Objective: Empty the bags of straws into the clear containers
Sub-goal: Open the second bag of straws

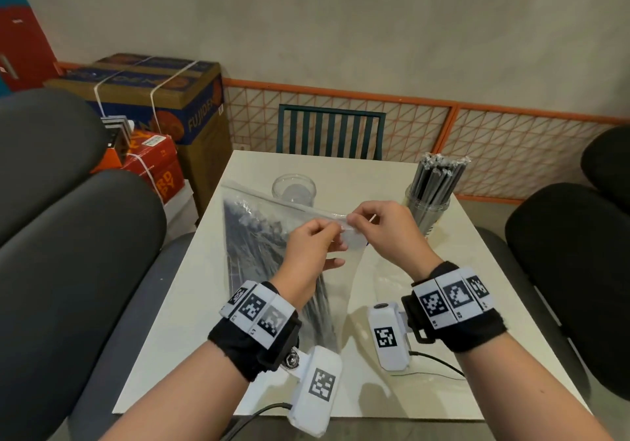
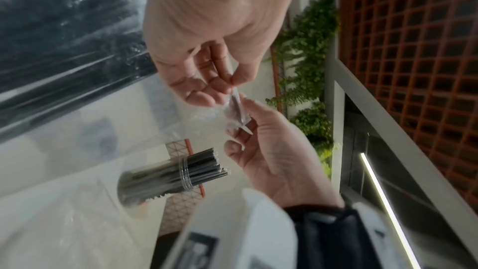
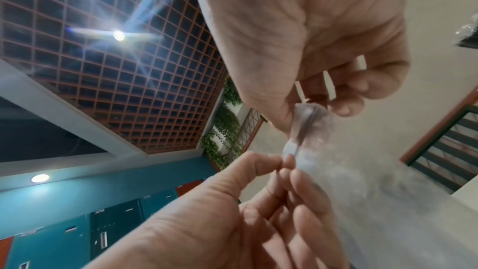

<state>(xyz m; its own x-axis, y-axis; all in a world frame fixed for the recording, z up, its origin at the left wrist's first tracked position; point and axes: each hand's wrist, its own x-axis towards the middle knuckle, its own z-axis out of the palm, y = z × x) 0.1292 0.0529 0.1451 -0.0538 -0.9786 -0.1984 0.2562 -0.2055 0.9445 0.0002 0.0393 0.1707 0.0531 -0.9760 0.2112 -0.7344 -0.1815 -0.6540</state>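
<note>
Dark padded chairs [image 1: 78,236] flank a smooth pale bench [image 1: 191,304] before an orange mesh fence [image 1: 409,123]. The crinkly clear bag [image 1: 252,236] of dark straws is held above the bench, its zip edge pinched in the grip of left hand [image 1: 310,250] and right hand [image 1: 392,229]. Behind stands an empty round clear container [image 1: 294,188]; rightward, a container packed with upright straws [image 1: 431,198].

Soft, even indoor light falls on my table [image 1: 392,175], my wrists casting faint shadows near me. A ceiling spotlight [image 3: 118,35] flares into streaks in my right wrist view. Both wrist views blur; straight lines bow at the edges.
</note>
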